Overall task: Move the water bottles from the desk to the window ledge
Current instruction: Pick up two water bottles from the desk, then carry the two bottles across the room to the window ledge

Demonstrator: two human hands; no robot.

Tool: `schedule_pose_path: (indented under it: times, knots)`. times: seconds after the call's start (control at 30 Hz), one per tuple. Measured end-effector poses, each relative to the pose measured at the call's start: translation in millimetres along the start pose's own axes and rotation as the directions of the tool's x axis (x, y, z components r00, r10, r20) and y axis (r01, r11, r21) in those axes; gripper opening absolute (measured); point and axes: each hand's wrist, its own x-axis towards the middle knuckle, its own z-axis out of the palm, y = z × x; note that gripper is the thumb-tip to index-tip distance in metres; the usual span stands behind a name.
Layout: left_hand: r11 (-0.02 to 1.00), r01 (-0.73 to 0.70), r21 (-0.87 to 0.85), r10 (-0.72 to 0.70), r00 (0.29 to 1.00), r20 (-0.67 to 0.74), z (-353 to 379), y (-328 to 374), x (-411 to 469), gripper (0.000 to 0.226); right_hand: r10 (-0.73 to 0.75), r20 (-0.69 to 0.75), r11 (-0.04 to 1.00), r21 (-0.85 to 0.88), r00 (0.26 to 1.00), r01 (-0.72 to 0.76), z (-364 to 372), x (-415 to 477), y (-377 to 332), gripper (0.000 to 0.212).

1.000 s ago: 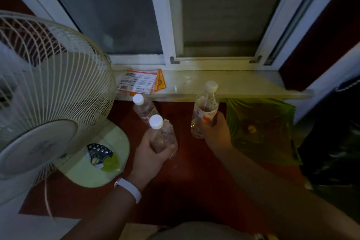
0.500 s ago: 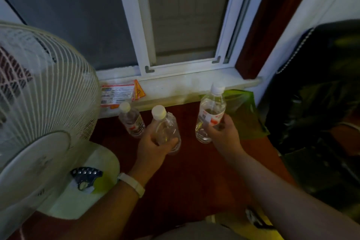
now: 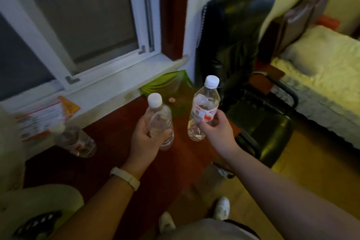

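My left hand (image 3: 145, 138) grips a clear unlabelled bottle (image 3: 160, 120) with a white cap, held above the dark red desk (image 3: 109, 158). My right hand (image 3: 215, 132) grips a taller clear bottle (image 3: 204, 107) with a red and white label, lifted above the desk's right edge. A third bottle (image 3: 75, 140), blurred, stands on the desk at the left, just below the pale window ledge (image 3: 116, 85).
Orange and white cards (image 3: 44, 115) lie on the ledge's left part. A green bag (image 3: 169, 87) sits at the desk's back right corner. A black chair (image 3: 239, 60) stands to the right, a bed (image 3: 321, 68) beyond it. A white fan (image 3: 11, 161) base is at the left.
The view has swung to the right, bringing the chair and bed into sight. Both hands have lifted their bottles off the desk; the third bottle stays where it stood.
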Motion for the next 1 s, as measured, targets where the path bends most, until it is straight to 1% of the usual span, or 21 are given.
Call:
schedule_pose_path:
  times: [0.07, 0.17, 0.27, 0.33, 0.43, 0.53, 0.6, 0.67, 0.77, 0.9, 1.0]
  knots:
    - [1.0, -0.021, 0.001, 0.02, 0.997, 0.069, 19.6, 8.5, -3.5, 0.066, 0.009, -0.047, 1.0, 0.015, 0.999, -0.008, -22.7, -8.2, 3.5, 0.053]
    - [1.0, -0.017, -0.005, 0.018, 0.99, 0.139, 51.0, 19.4, -9.7, 0.068, 0.031, -0.103, 0.998, 0.059, 0.994, -0.025, -59.0, -20.2, 8.8, 0.052]
    - [0.999, -0.032, 0.031, 0.025, 0.976, 0.218, 88.3, 27.8, -20.2, 0.061, 0.048, -0.156, 0.995, 0.096, 0.987, -0.033, -99.1, -32.7, 15.8, 0.05]
    - [0.997, -0.054, 0.048, 0.04, 0.963, 0.268, 117.3, 32.5, -29.9, 0.061, 0.055, -0.189, 0.993, 0.116, 0.98, -0.034, -129.0, -41.6, 23.2, 0.05]
    - [0.994, -0.052, 0.091, 0.019, 0.945, 0.327, 165.9, 38.3, -48.7, 0.059, 0.07, -0.201, 0.991, 0.126, 0.977, -0.045, -179.6, -57.2, 37.4, 0.053]
    - [0.986, -0.077, 0.146, 0.012, 0.916, 0.401, 221.4, 47.5, -71.1, 0.057, 0.042, -0.205, 0.993, 0.114, 0.978, -0.019, -238.1, -77.5, 51.0, 0.053]
    - [0.982, -0.098, 0.16, 0.016, 0.895, 0.447, 260.2, 51.4, -86.5, 0.055, 0.058, -0.196, 0.992, 0.124, 0.979, -0.034, -277.0, -90.9, 62.8, 0.053]
    - [0.983, -0.103, 0.152, 0.015, 0.868, 0.497, 297.7, 55.4, -102.0, 0.055, 0.065, -0.208, 0.991, 0.126, 0.976, -0.039, -312.9, -103.2, 74.8, 0.056]
    - [0.981, -0.123, 0.152, 0.01, 0.809, 0.588, 352.1, 56.8, -121.2, 0.057, 0.07, -0.31, 0.992, 0.124, 0.948, -0.033, -360.7, -125.4, 89.9, 0.053]
    - [0.98, -0.16, 0.121, 0.033, 0.723, 0.691, 424.9, 61.4, -150.2, 0.054, 0.092, -0.451, 0.993, 0.103, 0.888, -0.05, -421.0, -160.3, 112.2, 0.041]
    - [0.982, -0.167, 0.093, 0.037, 0.643, 0.765, 473.8, 61.7, -170.8, 0.053, 0.144, -0.553, 0.989, 0.109, 0.821, -0.1, -460.4, -181.1, 129.3, 0.038]
